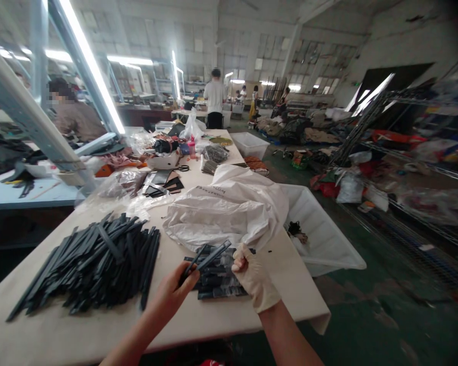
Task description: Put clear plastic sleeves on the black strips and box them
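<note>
Bare-skinned, my left hand [186,279] is closed round a few dark strips [214,255] that point up and to the right. My right hand [252,277] wears a pale glove with bare fingertips showing. Its fingers are curled in a pinch close to the strips' far end, and what they hold, if anything, is hidden. Below both hands, bundles of dark strips [219,292] wrapped in clear film lie on the table. A large loose heap of dark strips [99,259] is spread to the left.
A crumpled white sack [221,208] lies beyond my hands on the cream-covered table [168,325]. Scissors [181,168], dark flat pieces [162,183] and plastic bags are farther back. A white bin [328,234] stands at the right edge; wire shelves [423,178] are beyond it. Other people work in the background.
</note>
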`<state>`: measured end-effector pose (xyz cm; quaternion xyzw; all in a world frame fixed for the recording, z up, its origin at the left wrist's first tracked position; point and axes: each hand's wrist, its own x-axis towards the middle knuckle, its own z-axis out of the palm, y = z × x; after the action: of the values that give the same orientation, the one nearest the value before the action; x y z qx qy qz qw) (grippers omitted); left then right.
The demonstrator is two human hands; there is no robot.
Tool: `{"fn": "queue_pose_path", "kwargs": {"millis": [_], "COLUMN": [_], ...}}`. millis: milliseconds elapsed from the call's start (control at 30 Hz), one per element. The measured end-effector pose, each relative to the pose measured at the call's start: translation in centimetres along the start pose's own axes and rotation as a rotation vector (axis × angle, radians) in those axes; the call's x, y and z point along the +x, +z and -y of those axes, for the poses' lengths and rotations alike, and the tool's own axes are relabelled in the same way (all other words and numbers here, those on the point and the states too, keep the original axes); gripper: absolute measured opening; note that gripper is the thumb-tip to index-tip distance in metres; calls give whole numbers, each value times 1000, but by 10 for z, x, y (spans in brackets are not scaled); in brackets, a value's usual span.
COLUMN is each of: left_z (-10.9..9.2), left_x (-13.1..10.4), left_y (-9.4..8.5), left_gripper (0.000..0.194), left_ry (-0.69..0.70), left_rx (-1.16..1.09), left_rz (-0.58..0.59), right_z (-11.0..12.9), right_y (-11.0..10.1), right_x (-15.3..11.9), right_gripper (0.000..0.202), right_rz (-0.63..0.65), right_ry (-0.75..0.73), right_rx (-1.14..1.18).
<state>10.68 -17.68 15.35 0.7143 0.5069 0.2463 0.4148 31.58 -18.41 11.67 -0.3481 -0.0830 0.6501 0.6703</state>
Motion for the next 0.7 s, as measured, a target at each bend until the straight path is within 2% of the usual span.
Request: {"fn": "queue_pose_path", "kwargs": {"millis": [100, 267, 400, 567, 700], "left_z": [-3, -10, -11, -11, -14], "left_x": [-6, -13, -12, -9, -9], "left_y": [-2, 1, 2, -1, -3], "left_gripper": [27, 26, 26, 26, 24], "left_ry": [11, 45, 49, 39, 74], "left_rx": [54, 161, 258, 383, 481], "left_rz": [25, 125, 148, 109, 28], "right_z": [2, -1, -3, -2, -1], "right_y": [2, 5, 4, 0, -2], "right_x": [-4, -9, -11, -12, -14], "right_gripper": [40, 35, 34, 41, 42], "right_rz": [-26, -148, -161, -127, -125], "right_ry": [3, -86, -178, -331, -324], "right_rx": [35, -69, -204, -590, -743]}}
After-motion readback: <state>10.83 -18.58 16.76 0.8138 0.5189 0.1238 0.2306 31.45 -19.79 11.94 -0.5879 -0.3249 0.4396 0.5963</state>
